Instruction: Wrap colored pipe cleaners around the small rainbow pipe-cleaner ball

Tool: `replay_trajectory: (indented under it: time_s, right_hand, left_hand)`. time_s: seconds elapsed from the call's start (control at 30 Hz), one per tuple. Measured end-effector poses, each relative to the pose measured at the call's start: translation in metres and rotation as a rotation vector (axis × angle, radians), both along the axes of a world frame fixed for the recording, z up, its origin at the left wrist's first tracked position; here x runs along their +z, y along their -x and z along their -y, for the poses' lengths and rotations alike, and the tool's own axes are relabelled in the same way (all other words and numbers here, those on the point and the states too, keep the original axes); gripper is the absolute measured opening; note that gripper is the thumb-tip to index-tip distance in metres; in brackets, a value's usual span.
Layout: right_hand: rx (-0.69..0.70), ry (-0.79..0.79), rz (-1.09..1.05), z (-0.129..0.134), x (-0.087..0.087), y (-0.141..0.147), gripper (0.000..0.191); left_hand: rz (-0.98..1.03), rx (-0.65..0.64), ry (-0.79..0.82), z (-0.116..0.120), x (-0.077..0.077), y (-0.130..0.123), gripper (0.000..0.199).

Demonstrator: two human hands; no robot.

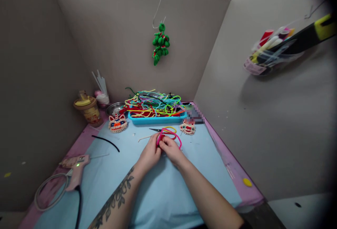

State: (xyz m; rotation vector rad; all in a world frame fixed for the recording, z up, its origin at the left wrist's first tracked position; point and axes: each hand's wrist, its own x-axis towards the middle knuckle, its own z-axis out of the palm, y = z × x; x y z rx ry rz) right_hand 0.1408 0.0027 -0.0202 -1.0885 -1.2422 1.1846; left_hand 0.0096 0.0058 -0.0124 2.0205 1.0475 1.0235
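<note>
My left hand (152, 149) and my right hand (170, 147) meet above the middle of the blue table cover. Between their closed fingers is a pink and red pipe cleaner piece (180, 141), with a bright pink strand looping out to the right. My fingers hide most of its red middle. Just beyond lie scissors (172, 129) with yellow and red handles, blades pointing left. A pale bent pipe cleaner (144, 138) rests left of the scissors. Farther left is a black pipe cleaner (106, 142).
A blue tray (158, 120) heaped with colourful pipe cleaners stands at the back. Face-like pipe cleaner figures (117, 123) sit at its front corners. At left lies a pink glue gun (79, 167) with a cord. A green ornament (161, 44) hangs on the back panel.
</note>
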Motion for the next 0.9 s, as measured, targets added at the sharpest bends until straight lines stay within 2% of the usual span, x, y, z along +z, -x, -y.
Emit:
replay_trajectory:
  time_s: [0.17,0.33,0.4,0.47,0.53,0.6,0.67,0.73,0.8,0.9]
  right_hand:
    - [-0.01,0.024,-0.022,-0.001,-0.002,-0.002,0.025]
    - [0.002,0.128,-0.145,-0.003,-0.003,-0.003,0.034]
    - [0.016,0.162,-0.244,-0.003,0.001,-0.006,0.037]
    - [0.051,0.192,-0.376,-0.002,0.009,-0.009,0.037]
    - [0.111,0.212,-0.497,0.0,0.016,-0.012,0.039]
    - [0.169,0.225,-0.561,0.003,0.021,-0.014,0.042]
    - [0.212,0.24,-0.582,0.005,0.022,-0.014,0.038]
    - [0.243,0.249,-0.587,0.006,0.019,-0.012,0.035]
    - [0.252,0.245,-0.591,0.007,0.016,-0.009,0.035]
    - [0.211,0.219,-0.584,0.007,0.013,-0.006,0.036]
  left_hand:
    - [0.016,-0.011,0.011,0.002,0.002,-0.003,0.057]
    - [0.07,-0.013,0.065,-0.001,0.0,-0.003,0.052]
    - [0.161,0.009,0.173,-0.004,0.0,0.0,0.046]
    - [0.301,0.04,0.354,-0.006,0.001,0.004,0.042]
    - [0.432,0.041,0.552,-0.007,0.005,0.009,0.047]
    - [0.509,-0.036,0.651,-0.006,0.008,0.014,0.059]
    - [0.519,-0.146,0.573,-0.005,0.01,0.016,0.076]
    - [0.433,-0.232,0.383,-0.005,0.011,0.017,0.09]
    - [0.298,-0.261,0.209,-0.003,0.011,0.015,0.095]
    - [0.173,-0.228,0.062,0.0,0.011,0.009,0.094]
